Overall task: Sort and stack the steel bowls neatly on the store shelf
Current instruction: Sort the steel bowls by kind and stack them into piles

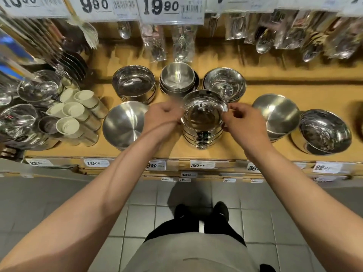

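We read three hanging tags above the shelf [196, 150]: "9.90" [95, 5], "19.90" [161, 7], and a cut-off "16.90" [18, 1]. On the shelf's front edge: "10.00" [93, 163], "39.90" [198, 165], "22.90" [322, 167]; below, "49.90" [186, 174]. Others are illegible.

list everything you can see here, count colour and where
held bowl: one, steel, above the centre stack, both hands on its rim
centre stack: one stack of steel bowls, front of shelf
back bowls: three groups, steel, back row
left bowl: one, steel, front, left of centre stack
right bowls: two groups, steel, front right
cups: several, cream, lying on their sides at left
far-left bowls: several, steel, left end
spoons: many packs, steel, hanging above shelf
price tags: many, white, on shelf edges
shelf: one, tan
floor: grey tiles
left hand: grips bowl rim
right hand: grips bowl rim
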A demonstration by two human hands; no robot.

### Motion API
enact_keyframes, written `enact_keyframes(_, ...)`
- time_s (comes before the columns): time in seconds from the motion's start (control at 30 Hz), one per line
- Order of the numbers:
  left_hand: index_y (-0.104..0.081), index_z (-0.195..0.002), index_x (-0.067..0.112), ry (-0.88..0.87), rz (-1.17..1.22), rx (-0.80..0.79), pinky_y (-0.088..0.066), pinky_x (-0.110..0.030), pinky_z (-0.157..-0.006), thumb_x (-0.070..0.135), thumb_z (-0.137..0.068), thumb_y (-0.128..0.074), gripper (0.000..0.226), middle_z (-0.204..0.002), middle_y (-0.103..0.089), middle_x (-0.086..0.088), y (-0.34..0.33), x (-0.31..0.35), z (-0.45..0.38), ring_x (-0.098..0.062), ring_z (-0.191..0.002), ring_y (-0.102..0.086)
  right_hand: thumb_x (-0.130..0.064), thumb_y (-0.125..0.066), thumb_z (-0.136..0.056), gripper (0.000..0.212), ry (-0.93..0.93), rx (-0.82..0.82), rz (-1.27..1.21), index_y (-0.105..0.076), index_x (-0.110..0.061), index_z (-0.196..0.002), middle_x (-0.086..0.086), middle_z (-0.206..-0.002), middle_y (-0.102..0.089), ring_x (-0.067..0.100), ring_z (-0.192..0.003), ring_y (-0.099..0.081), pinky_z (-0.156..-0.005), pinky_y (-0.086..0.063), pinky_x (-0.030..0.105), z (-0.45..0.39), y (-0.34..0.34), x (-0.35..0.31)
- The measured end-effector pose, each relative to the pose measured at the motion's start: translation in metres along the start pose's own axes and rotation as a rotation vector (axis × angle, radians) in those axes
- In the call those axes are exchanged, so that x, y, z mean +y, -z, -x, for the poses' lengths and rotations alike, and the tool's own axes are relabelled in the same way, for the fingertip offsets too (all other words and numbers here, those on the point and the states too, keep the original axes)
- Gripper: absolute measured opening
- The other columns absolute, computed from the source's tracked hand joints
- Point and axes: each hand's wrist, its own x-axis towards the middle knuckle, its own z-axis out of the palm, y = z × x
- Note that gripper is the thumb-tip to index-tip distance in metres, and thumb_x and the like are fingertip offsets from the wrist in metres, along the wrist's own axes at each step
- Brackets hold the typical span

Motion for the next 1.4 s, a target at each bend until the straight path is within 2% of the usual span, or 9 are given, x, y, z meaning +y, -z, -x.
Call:
enact_keyframes(0.2,-0.079,-0.095,0.028,0.072,0.063,0.025,-0.060,-0.030,-0.066,0.026,-0.091,-0.073,0.007,-0.088,-0.080,0.000,-0.003,-0.002,0.000,-0.017,-0.070,-0.071,-0.044,-0.059,-0.075,0.020,0.015,0.031,-0.030,-0.071,-0.047,-0.090,-0.009,-0.078,-0.075,0.020,-0.085,-0.072,-0.086,-0.059,0.052,-0.001,-0.003,0.002)
enact_keyframes(0.53,-0.078,-0.111,0.020,0.062,0.071,0.017,-0.062,-0.045,-0.085,0.025,-0.092,-0.073,0.020,-0.101,-0.079,-0.007,-0.004,0.004,0.005,-0.032,-0.097,-0.075,-0.038,-0.062,-0.076,0.043,-0.040,0.029,-0.094,-0.073,-0.029,-0.117,-0.008,-0.083,-0.076,0.021,-0.085,-0.074,-0.084,-0.061,0.050,-0.001,-0.002,0.011)
enact_keyframes(0.7,-0.079,-0.105,0.018,0.054,0.102,-0.001,-0.061,-0.038,-0.079,0.030,-0.092,-0.073,0.018,-0.100,-0.079,-0.010,-0.002,0.004,0.011,-0.021,-0.086,-0.072,-0.035,-0.063,-0.083,0.038,-0.048,-0.031,-0.068,-0.072,-0.025,-0.119,-0.004,-0.085,-0.077,0.021,-0.087,-0.073,-0.088,-0.060,0.050,-0.002,0.001,0.011)
enact_keyframes(0.9,-0.077,-0.086,0.021,0.025,0.004,0.110,-0.060,-0.042,-0.086,0.041,-0.093,-0.069,0.022,-0.079,-0.068,-0.001,0.021,0.020,0.020,-0.016,-0.079,-0.064,-0.030,-0.062,-0.091,0.017,0.002,-0.002,-0.067,-0.076,-0.026,-0.099,-0.006,-0.081,-0.075,0.005,-0.070,-0.060,-0.064,-0.050,0.021,0.005,0.038,-0.005)
enact_keyframes(1.03,-0.064,-0.100,-0.008,-0.045,-0.008,0.179,-0.058,-0.051,-0.094,0.029,-0.097,-0.065,0.037,-0.086,-0.061,-0.010,0.031,0.046,0.018,-0.020,-0.082,-0.060,-0.043,-0.061,-0.078,0.028,0.058,-0.062,-0.137,-0.077,-0.026,-0.093,-0.004,-0.091,-0.077,0.012,-0.090,-0.068,-0.091,-0.057,0.040,-0.001,0.073,-0.036)
enact_keyframes(1.13,-0.069,-0.102,-0.001,-0.065,-0.047,0.199,-0.062,-0.031,-0.074,0.025,-0.099,-0.063,0.027,-0.097,-0.070,-0.023,0.021,0.067,0.015,-0.019,-0.084,-0.064,-0.033,-0.065,-0.087,0.014,0.066,-0.098,-0.076,-0.078,-0.028,-0.086,0.010,-0.096,-0.075,0.022,-0.093,-0.071,-0.095,-0.056,0.058,-0.034,0.092,-0.046)
enact_keyframes(1.2,-0.068,-0.106,-0.004,-0.075,-0.106,0.186,-0.060,-0.022,-0.070,0.024,-0.099,-0.062,0.029,-0.106,-0.070,-0.024,0.010,0.079,0.011,-0.018,-0.085,-0.066,-0.026,-0.065,-0.095,0.015,0.043,-0.149,0.032,-0.077,-0.023,-0.087,0.006,-0.095,-0.077,0.027,-0.096,-0.072,-0.095,-0.056,0.057,-0.068,0.102,-0.045)
enact_keyframes(1.3,-0.070,-0.103,0.004,-0.047,-0.179,0.145,-0.061,-0.039,-0.088,0.027,-0.100,-0.062,0.025,-0.104,-0.073,-0.015,-0.007,0.090,0.004,-0.023,-0.094,-0.071,-0.027,-0.069,-0.094,0.026,-0.055,-0.210,0.146,-0.072,-0.003,-0.104,0.012,-0.106,-0.072,0.029,-0.101,-0.068,-0.101,-0.053,0.055,-0.122,0.106,-0.029)
enact_keyframes(1.4,-0.072,-0.096,0.011,-0.009,-0.183,0.156,-0.059,-0.043,-0.091,0.025,-0.098,-0.065,0.015,-0.099,-0.074,-0.008,-0.016,0.089,-0.007,-0.024,-0.095,-0.071,-0.028,-0.072,-0.092,0.025,-0.141,-0.300,0.171,-0.071,-0.005,-0.104,0.017,-0.110,-0.072,0.024,-0.098,-0.067,-0.098,-0.056,0.044,-0.166,0.097,-0.006)
